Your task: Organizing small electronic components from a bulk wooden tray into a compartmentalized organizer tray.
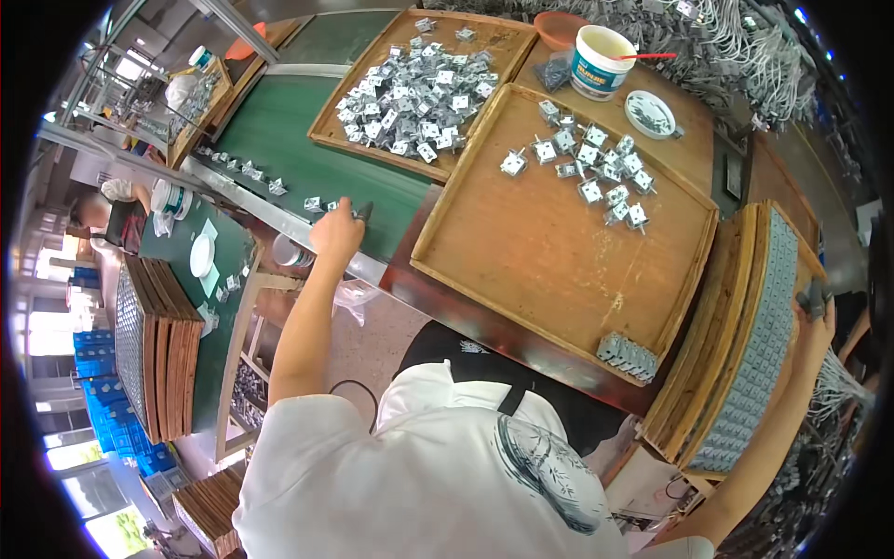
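The right hand [812, 321] is out at the far right, fingers curled tight on a small grey part [813, 298] lifted just off the top of the tilted stack of trays [754, 345], whose upper face is packed with rows of like parts. The left hand [335, 233] reaches the other way to the metal rail [279, 219] at the edge of the green belt [298, 140], fingers pinched together on a small dark piece [361, 212] beside a loose part lying there. Judging by this, the step in hand is a two-sided pick and place: one part taken from the stack, another set down at the belt. The next move seems to call for bringing the right hand back across the body without snagging the stack's raised edge. Between the arms lies the near tray [559, 252], mostly bare wood, with a short row of parts [627, 356] at its near rim and a loose cluster at its far side. Beyond it a second tray [424, 84] is heaped with parts, and a white tub [596, 61] and a small dish [649, 114] stand to its right. Grey wire bundles [745, 56] crowd the far right edge. A line of parts runs up the belt, where another person sits at the far left.
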Demonstrator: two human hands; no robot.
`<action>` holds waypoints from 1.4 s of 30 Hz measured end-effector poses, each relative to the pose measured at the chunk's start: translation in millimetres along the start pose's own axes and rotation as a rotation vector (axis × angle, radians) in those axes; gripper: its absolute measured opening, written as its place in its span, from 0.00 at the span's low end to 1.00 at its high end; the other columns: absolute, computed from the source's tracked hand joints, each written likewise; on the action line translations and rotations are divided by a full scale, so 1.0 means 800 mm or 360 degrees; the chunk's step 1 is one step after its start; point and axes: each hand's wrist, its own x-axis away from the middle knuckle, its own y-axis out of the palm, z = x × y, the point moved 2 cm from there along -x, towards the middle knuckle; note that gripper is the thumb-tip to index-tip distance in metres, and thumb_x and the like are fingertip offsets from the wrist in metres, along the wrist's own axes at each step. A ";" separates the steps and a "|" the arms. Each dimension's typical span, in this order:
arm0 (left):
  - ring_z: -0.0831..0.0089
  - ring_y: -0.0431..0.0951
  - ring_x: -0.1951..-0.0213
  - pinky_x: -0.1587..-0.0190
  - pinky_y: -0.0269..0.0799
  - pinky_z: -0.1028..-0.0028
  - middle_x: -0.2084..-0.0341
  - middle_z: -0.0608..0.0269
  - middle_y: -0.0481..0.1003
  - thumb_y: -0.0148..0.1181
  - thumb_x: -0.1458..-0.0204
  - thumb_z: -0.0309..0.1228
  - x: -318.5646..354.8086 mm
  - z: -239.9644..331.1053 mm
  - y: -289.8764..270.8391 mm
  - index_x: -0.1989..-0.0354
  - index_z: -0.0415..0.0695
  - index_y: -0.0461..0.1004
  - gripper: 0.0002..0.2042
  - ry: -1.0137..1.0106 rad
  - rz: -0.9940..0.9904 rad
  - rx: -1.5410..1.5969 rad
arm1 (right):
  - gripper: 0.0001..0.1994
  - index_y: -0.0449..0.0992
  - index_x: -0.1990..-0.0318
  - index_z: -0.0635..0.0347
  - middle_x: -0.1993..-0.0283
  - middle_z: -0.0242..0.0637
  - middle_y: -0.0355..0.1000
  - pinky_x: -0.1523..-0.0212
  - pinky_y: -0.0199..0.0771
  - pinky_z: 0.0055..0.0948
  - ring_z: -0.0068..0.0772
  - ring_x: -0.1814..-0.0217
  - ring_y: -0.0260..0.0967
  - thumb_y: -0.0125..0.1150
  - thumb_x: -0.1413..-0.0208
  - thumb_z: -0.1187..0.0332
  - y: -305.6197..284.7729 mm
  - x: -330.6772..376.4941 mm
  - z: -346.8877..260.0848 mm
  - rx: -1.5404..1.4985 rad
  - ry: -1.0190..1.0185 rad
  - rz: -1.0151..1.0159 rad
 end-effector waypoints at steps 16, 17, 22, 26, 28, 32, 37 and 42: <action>0.72 0.76 0.53 0.47 0.71 0.72 0.52 0.64 0.75 0.63 0.48 0.19 0.196 0.201 -0.046 0.48 0.41 0.75 0.18 0.0650 -0.1447 0.2929 | 0.14 0.72 0.51 0.63 0.60 0.36 0.75 0.63 0.78 0.28 0.30 0.62 0.75 0.61 0.45 0.75 0.249 0.372 -0.024 -0.0166 0.0188 -0.0891; 0.72 0.75 0.51 0.46 0.71 0.72 0.52 0.65 0.74 0.63 0.48 0.19 0.209 0.211 -0.048 0.47 0.40 0.74 0.18 0.0871 -0.1450 0.2876 | 0.13 0.73 0.53 0.63 0.60 0.37 0.75 0.64 0.77 0.29 0.32 0.63 0.75 0.63 0.45 0.74 0.253 0.378 -0.027 0.0176 -0.0098 -0.0936; 0.73 0.74 0.49 0.46 0.71 0.72 0.50 0.65 0.70 0.63 0.47 0.21 0.248 0.235 -0.048 0.48 0.38 0.74 0.17 0.1212 -0.1713 0.2718 | 0.14 0.74 0.58 0.65 0.62 0.42 0.72 0.66 0.73 0.34 0.45 0.64 0.73 0.68 0.53 0.75 0.246 0.384 -0.048 0.0648 -0.0710 -0.0797; 0.72 0.74 0.50 0.47 0.72 0.74 0.53 0.65 0.69 0.59 0.46 0.17 0.273 0.245 -0.061 0.47 0.36 0.72 0.17 0.1109 -0.1813 0.2536 | 0.16 0.75 0.60 0.64 0.66 0.43 0.68 0.68 0.71 0.40 0.50 0.66 0.69 0.69 0.60 0.77 0.233 0.388 -0.041 0.0758 -0.0827 -0.0716; 0.72 0.73 0.50 0.48 0.72 0.74 0.54 0.64 0.68 0.57 0.45 0.16 0.291 0.252 -0.057 0.47 0.36 0.72 0.17 0.1269 -0.1575 0.2401 | 0.15 0.75 0.61 0.65 0.67 0.43 0.67 0.68 0.71 0.41 0.50 0.66 0.69 0.69 0.60 0.77 0.235 0.388 -0.031 0.0835 -0.0951 -0.0665; 0.62 0.72 0.51 0.48 0.70 0.70 0.53 0.54 0.65 0.55 0.51 0.12 0.305 0.258 -0.043 0.40 0.38 0.66 0.26 0.1467 -0.1189 0.2027 | 0.12 0.74 0.65 0.65 0.67 0.45 0.67 0.67 0.71 0.42 0.52 0.66 0.69 0.68 0.60 0.78 0.240 0.393 -0.004 0.0997 -0.1046 -0.0527; 0.44 0.65 0.50 0.45 0.65 0.61 0.51 0.44 0.63 0.59 0.60 0.16 0.311 0.266 -0.037 0.37 0.34 0.60 0.35 0.1778 -0.0499 0.1649 | 0.12 0.73 0.65 0.65 0.66 0.45 0.68 0.67 0.72 0.42 0.53 0.65 0.69 0.69 0.56 0.74 0.240 0.403 -0.025 0.0873 -0.0860 -0.0549; 0.45 0.73 0.54 0.50 0.70 0.59 0.57 0.43 0.73 0.72 0.68 0.28 0.307 0.271 -0.026 0.46 0.33 0.70 0.34 0.1843 -0.0684 0.1885 | 0.18 0.71 0.65 0.64 0.69 0.47 0.70 0.64 0.71 0.40 0.52 0.66 0.71 0.71 0.56 0.62 0.228 0.383 -0.002 0.0461 -0.0238 -0.0956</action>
